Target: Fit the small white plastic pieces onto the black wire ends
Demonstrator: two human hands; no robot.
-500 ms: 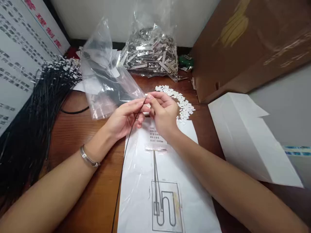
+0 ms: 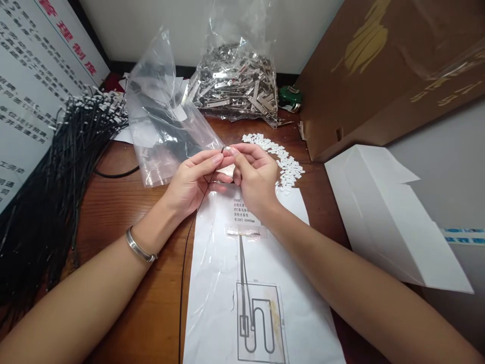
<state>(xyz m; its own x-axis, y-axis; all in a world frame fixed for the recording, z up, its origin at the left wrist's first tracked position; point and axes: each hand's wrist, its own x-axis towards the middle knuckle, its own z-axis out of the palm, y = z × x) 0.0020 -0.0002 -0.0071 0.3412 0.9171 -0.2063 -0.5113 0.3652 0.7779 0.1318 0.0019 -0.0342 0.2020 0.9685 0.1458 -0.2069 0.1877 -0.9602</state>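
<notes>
Over the top of a printed drawing sheet [image 2: 215, 283], both hands meet with their fingertips close together. My left hand [image 2: 195, 174] pinches a thin black wire [image 2: 183, 268] near its end; the rest of the wire hangs down along the sheet's left side. Between thumb and forefinger, my right hand [image 2: 257, 174] grips a small white connector [image 2: 228, 148], held at the wire's end. Whether the wire sits inside it cannot be made out. Just beyond the right hand lies a curved pile of small white connectors [image 2: 290, 169].
A large bundle of black wires [image 2: 49, 202] lies at the left. Behind are a clear plastic bag [image 2: 159, 146] and a bag of metal strips [image 2: 238, 81]. A brown box [image 2: 379, 65] and folded white card [image 2: 379, 217] stand right, near a green object [image 2: 291, 97].
My left hand has turned slightly and its fingers have shifted along the wire's end. The hanging wire has swung a little to the left. My right hand stays almost still.
</notes>
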